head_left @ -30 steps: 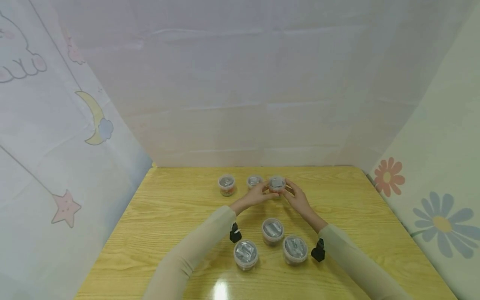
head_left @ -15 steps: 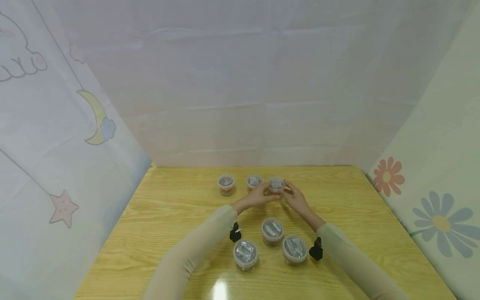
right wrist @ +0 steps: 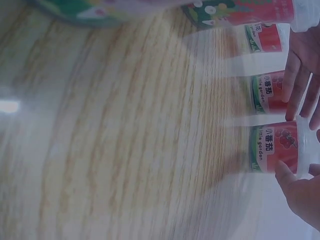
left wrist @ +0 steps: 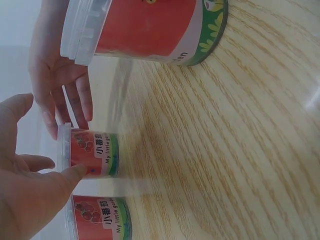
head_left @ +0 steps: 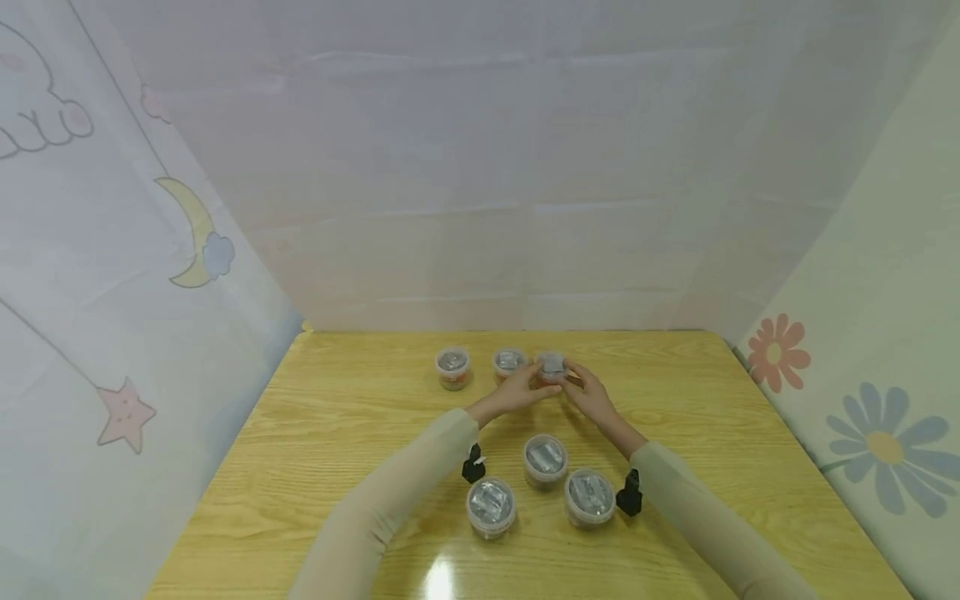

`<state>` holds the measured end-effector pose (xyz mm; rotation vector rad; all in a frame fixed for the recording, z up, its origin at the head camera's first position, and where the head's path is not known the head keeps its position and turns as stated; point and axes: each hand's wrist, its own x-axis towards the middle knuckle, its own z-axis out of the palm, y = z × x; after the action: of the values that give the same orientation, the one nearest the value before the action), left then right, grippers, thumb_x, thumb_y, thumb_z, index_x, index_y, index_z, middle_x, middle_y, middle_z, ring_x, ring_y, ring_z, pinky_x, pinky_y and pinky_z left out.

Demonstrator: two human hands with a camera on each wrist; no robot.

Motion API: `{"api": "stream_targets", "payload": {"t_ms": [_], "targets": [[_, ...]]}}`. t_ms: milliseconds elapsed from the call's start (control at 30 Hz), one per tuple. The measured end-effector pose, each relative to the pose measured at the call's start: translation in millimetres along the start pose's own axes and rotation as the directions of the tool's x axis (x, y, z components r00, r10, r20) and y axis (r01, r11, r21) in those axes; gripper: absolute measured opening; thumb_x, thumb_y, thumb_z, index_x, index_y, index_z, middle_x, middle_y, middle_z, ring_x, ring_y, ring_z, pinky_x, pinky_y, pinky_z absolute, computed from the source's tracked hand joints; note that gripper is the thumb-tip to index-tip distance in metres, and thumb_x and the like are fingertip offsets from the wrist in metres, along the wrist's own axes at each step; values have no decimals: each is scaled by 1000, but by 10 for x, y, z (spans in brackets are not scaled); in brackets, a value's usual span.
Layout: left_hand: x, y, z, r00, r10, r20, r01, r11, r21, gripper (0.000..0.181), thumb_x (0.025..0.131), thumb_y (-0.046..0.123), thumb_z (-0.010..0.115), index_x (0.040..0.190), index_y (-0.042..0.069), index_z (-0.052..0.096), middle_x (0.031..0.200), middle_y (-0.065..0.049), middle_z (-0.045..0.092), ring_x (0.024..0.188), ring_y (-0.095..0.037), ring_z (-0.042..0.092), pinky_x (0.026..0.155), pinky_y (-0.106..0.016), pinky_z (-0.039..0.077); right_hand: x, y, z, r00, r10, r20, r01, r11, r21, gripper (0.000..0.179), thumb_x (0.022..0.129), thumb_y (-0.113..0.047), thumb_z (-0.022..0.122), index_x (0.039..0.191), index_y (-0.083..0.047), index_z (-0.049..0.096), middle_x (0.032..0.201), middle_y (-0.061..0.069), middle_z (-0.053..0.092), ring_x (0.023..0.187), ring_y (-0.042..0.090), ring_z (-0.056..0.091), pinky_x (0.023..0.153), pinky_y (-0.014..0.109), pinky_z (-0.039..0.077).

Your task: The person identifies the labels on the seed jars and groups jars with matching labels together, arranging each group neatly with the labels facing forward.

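My left hand [head_left: 517,390] and right hand [head_left: 590,396] hold a small lidded plastic tub [head_left: 552,367] between them at the right end of the far row. The tub stands upright on the wood table, with a red label, tomato picture and "My little garden" lettering. In the left wrist view, the left thumb presses the label of this tub [left wrist: 92,150]. From the other side, the right thumb touches the same tub [right wrist: 275,147] in the right wrist view, its fingers around the lid. A like tub [head_left: 509,362] stands just left of it, partly behind the left hand.
Another tub [head_left: 453,369] stands at the far row's left end. Nearer, between the forearms, are three larger tubs: one in the middle [head_left: 545,460], one at front left [head_left: 491,507] and one at front right [head_left: 589,497]. Printed cloth walls [head_left: 480,208] enclose the table.
The held tub has shifted slightly left, closer to its neighbour, and both hands have moved with it. The other tubs have stayed in place.
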<state>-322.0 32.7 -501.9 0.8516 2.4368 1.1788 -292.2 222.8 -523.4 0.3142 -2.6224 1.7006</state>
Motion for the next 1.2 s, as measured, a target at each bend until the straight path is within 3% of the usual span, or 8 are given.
{"api": "stream_targets", "payload": {"t_ms": [133, 433, 633, 800, 967, 1200], "targets": [[-13, 4, 12, 1000, -27, -5, 27, 1000, -5, 76, 93, 46, 50, 148, 4, 17, 153, -20, 8, 141, -34, 13, 110, -52, 26, -5, -11, 9, 1000, -3, -6, 3, 1000, -14, 55, 98, -19, 48, 143, 4, 26, 147, 26, 26, 126, 46, 37, 97, 57, 40], [21, 30, -8, 1000, -15, -3, 16, 998, 66, 76, 94, 45, 49, 147, 1, 16, 153, -22, 9, 141, -33, 13, 110, -50, 27, 51, -16, 10, 1000, -7, -15, 7, 1000, -16, 57, 98, -22, 48, 144, 3, 26, 147, 26, 26, 127, 45, 37, 98, 56, 40], [38, 49, -15, 1000, -27, 8, 26, 998, 64, 77, 94, 45, 48, 147, 1, 13, 153, -22, 5, 141, -34, 10, 110, -50, 26, 25, -211, -23, 999, 31, 28, -32, 999, 31, 55, 98, -13, 47, 144, 6, 22, 147, 29, 21, 128, 48, 33, 97, 57, 39], [45, 33, 3, 1000, -26, 12, 25, 997, 66, 79, 94, 46, 49, 148, 3, 12, 154, -21, 4, 141, -33, 9, 110, -50, 27, 75, -2, -21, 999, 0, 32, 0, 1000, 15, 58, 99, -25, 45, 146, 0, 21, 149, 26, 20, 128, 46, 33, 96, 57, 41], [54, 2, 22, 1000, -13, 13, 12, 998, 68, 78, 94, 44, 50, 149, 5, 12, 154, -21, 3, 141, -34, 9, 109, -51, 28, 39, 16, -24, 998, -63, 20, 63, 998, -5, 59, 99, -36, 42, 146, -5, 24, 148, 24, 23, 127, 45, 36, 94, 56, 43], [18, -3, 9, 1000, 13, 18, -14, 999, 47, 78, 93, 47, 49, 149, 6, 11, 154, -20, 2, 142, -31, 7, 111, -52, 25, 58, 2, -26, 998, 38, 44, -38, 999, 4, 60, 100, -32, 41, 148, -5, 17, 152, 21, 15, 132, 44, 30, 100, 60, 35]]}}
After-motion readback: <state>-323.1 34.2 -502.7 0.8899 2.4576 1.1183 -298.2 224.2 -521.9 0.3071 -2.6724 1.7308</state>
